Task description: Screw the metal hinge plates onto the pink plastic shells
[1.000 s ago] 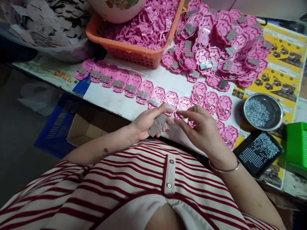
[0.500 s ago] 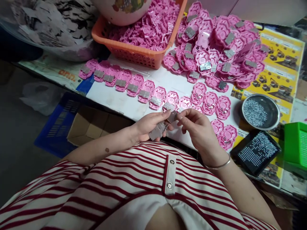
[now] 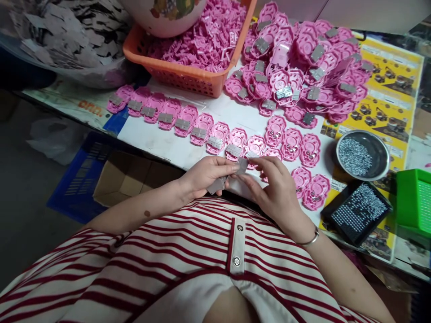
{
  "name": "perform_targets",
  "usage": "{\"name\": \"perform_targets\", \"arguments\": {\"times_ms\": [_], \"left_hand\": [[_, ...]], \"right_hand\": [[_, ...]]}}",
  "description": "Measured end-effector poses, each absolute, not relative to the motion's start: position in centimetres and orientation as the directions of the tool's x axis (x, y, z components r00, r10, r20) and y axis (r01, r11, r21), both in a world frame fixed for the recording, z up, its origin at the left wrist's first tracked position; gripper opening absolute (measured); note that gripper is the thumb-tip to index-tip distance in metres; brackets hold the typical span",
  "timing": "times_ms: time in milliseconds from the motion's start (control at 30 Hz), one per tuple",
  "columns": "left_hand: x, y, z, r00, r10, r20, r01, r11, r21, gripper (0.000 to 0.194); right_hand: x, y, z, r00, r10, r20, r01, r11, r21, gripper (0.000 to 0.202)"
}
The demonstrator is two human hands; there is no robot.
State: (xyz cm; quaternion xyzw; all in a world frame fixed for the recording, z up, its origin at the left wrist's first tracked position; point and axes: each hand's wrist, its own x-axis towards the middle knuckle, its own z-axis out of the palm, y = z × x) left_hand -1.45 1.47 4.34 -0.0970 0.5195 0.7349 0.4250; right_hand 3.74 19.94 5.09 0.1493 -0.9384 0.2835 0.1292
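My left hand (image 3: 205, 177) is closed round several grey metal plates (image 3: 217, 185), and its thumb pinches one plate (image 3: 241, 166) at the front. Beside that plate is my right hand (image 3: 274, 188), thumb and forefinger apart on either side of its right edge, with nothing clearly gripped. Just beyond my fingers runs a slanting row of pink plastic shells (image 3: 186, 120), many with grey plates across their lower ends. More pink shells (image 3: 310, 150) with small shiny metal parts lie right of my right hand.
An orange basket (image 3: 188, 83) of small pink parts stands behind the row, beside a heap of pink shells (image 3: 303, 67). At right are a metal bowl (image 3: 380, 157) of screws, a black tray (image 3: 357, 215) and a green container (image 3: 412, 202). A blue crate (image 3: 70, 193) sits below left.
My right hand's thumb and forefinger have spread apart. The front plate now shows more fully at my left thumb. The whole view has shifted slightly.
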Motion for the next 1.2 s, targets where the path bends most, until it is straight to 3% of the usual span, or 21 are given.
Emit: {"name": "perform_targets", "arguments": {"times_ms": [133,233,400,567,733,900,1033,1200], "left_hand": [[-1.3,1.5,4.1,-0.642,0.515,-0.568,-0.685,-0.053,0.727,0.010],[-1.2,1.7,3.9,-0.690,0.471,-0.549,-0.660,-0.098,0.745,0.009],[-1.1,2.0,3.9,-0.615,0.532,-0.582,-0.701,-0.029,0.713,0.024],[-0.9,1.9,3.7,-0.585,0.543,-0.602,-0.701,0.034,0.712,0.022],[-0.6,2.6,3.9,-0.569,0.540,-0.620,-0.708,0.061,0.704,0.026],[-0.8,2.6,4.1,-0.531,0.558,-0.637,-0.763,0.011,0.646,0.018],[-1.2,2.2,3.7,-0.537,0.565,-0.626,-0.789,-0.073,0.610,0.026],[-1.4,2.5,3.9,-0.534,0.570,-0.625,-0.798,-0.094,0.596,0.024]], "right_hand": [[3.2,20.6,5.9,-0.970,-0.208,0.126,-0.238,0.708,-0.665,0.043],[3.2,20.5,6.1,-0.988,-0.148,0.050,-0.145,0.748,-0.648,0.047],[3.9,18.9,6.1,-0.945,-0.293,0.146,-0.326,0.875,-0.359,0.049],[4.7,18.5,7.2,-0.938,-0.344,0.039,-0.343,0.909,-0.236,0.035],[5.6,18.8,7.6,-0.920,-0.375,0.116,-0.378,0.926,-0.002,0.034],[4.9,22.9,7.1,-0.951,-0.285,0.123,-0.304,0.935,-0.181,0.032],[4.2,26.2,6.3,-0.979,-0.190,0.071,-0.199,0.965,-0.168,0.032],[3.9,26.5,5.3,-0.980,-0.196,-0.039,-0.185,0.965,-0.188,0.037]]}}
